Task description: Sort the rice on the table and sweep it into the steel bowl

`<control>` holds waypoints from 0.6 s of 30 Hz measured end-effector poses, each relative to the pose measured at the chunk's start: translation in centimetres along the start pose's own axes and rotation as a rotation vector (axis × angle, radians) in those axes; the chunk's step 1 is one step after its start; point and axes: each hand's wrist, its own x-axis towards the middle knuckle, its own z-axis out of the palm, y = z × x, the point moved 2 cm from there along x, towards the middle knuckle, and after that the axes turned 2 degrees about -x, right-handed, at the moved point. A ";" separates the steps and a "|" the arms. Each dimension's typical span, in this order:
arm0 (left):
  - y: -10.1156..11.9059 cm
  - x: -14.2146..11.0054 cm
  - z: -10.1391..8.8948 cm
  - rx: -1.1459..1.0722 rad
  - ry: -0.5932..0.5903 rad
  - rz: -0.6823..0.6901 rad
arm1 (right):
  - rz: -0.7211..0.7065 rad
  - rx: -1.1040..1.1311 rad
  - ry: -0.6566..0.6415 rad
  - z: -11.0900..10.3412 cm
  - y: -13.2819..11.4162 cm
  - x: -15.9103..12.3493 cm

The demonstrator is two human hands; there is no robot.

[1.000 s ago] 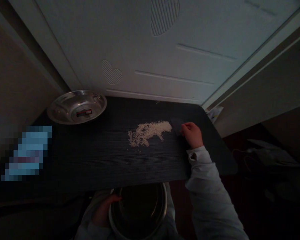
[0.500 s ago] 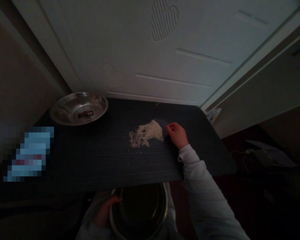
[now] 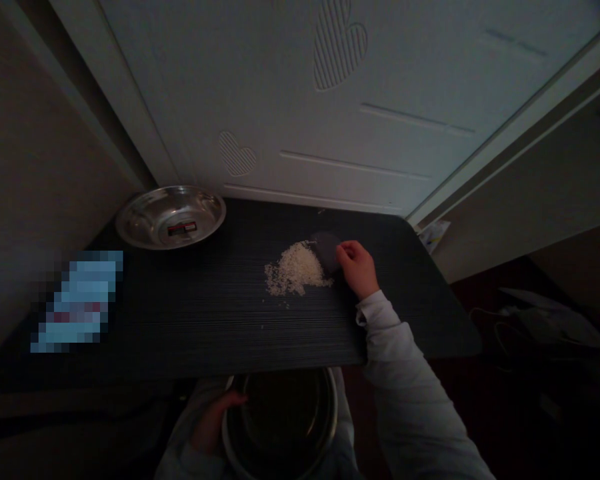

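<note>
A heap of white rice grains [image 3: 300, 268] lies on the dark table [image 3: 190, 307], with a few loose grains in front of it. My right hand [image 3: 357, 265] pinches the edge of a thin, dark, rounded piece [image 3: 327, 251], which stands against the right side of the heap. Below the table's front edge, my left hand [image 3: 225, 407] grips the rim of a round metal bowl [image 3: 331, 427] over my lap. The bowl's inside is too dark to make out, and some left fingers are hidden.
A shiny steel basin [image 3: 200, 233] with a label inside stands at the back left. A blurred-out bright rectangle [image 3: 83, 300] is at the left end. A white panel with hearts [image 3: 280, 113] rises behind the table. Papers and cables [image 3: 550, 320] lie lower right.
My right hand has pushed the dark piece slightly left against the rice, and the heap is more compact. More of the piece shows. The whole view has shifted a little.
</note>
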 end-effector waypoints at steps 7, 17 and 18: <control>-1.0 2.1 -1.2 -0.006 -0.035 -0.039 | -0.023 -0.306 0.247 -1.5 0.6 1.6; 0.2 -0.6 -0.2 -0.047 -0.059 0.032 | -0.309 -0.675 -0.027 1.9 -2.8 0.6; 0.2 -0.6 -0.3 -0.041 -0.048 0.029 | -0.356 -0.658 -0.060 2.1 -3.1 0.2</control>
